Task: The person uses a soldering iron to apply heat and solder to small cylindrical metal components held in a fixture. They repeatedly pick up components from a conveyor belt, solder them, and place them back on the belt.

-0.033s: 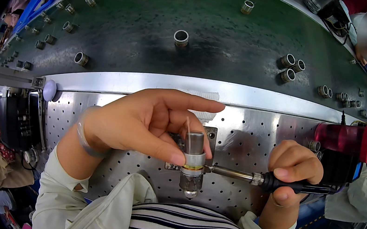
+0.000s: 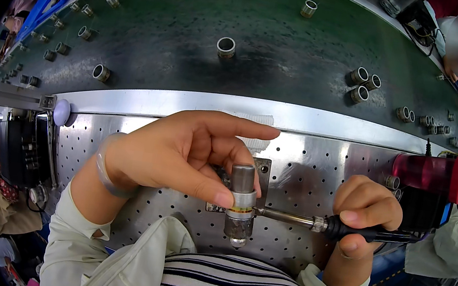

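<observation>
My left hand (image 2: 181,151) pinches a silver metal ring (image 2: 242,199) between thumb and fingers, the index finger stretched out above. The ring sits around an upright metal post (image 2: 243,177), with a yellowish band at its lower edge. Below it is a darker, worn base with a rounded silver end (image 2: 237,242). In my right hand (image 2: 368,212) is a soldering iron (image 2: 340,227), held by its black handle. Its metal shaft points left, and the tip meets or nearly touches the yellowish band. Behind the post, a dark metal block (image 2: 262,171) is partly covered by my left hand.
Beyond the perforated metal worktop (image 2: 308,166) runs a dark green belt (image 2: 161,40) bearing many metal rings, including one ring (image 2: 226,48) near the middle. A dark pink cylindrical container (image 2: 429,175) lies at right beside small rings (image 2: 392,182). Other people are at the sides.
My left thumb has shifted very slightly right along the ring. A thin pale strand beside the post no longer shows. The soldering iron is almost unmoved.
</observation>
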Motion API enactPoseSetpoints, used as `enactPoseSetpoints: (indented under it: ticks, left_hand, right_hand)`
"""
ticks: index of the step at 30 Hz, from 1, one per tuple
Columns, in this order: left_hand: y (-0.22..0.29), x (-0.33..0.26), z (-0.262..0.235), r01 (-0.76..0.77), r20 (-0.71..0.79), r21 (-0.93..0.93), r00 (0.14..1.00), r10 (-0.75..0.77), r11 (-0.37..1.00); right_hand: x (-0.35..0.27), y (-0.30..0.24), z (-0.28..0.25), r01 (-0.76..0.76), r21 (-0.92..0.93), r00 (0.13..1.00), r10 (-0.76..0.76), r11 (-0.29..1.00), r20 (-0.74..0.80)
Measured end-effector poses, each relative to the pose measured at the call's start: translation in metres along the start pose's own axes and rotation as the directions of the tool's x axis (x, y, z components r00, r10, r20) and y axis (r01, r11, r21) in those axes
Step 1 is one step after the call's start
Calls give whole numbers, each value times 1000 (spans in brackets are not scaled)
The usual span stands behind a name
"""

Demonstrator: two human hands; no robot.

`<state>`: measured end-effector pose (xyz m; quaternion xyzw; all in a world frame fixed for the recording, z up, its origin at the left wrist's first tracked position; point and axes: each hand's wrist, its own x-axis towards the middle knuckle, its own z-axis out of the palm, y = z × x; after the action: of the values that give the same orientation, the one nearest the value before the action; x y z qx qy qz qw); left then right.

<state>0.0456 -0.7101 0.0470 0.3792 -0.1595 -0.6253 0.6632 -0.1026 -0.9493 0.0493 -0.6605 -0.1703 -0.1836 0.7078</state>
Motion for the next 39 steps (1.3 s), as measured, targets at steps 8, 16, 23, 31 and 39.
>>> enactPoseSetpoints:
  ticks: [8,16,23,31,39]
  left_hand:
    - [-3,0,4,8,-104,26,995,-5,1000]
    - [-2,1,4,-2,-87,32,996,4,999]
    - [-3,1,3,-3,-71,18,997,4,1000]
    - [-3,2,3,0,-67,25,998,2,1000]
    - [-3,3,9,12,-103,53,995,-7,999]
  right_hand:
    - [2,-1,2,-41,-13,999,41,999,19]
    - [1,1,-2,-34,21,999,33,999,33]
    - [2,2,-1,-16,0,998,16,1000,65]
    - [4,-1,-2,22,-81,995,-14,996,97]
    - [5,-2,-2,87,-124,992,-74,988,106]
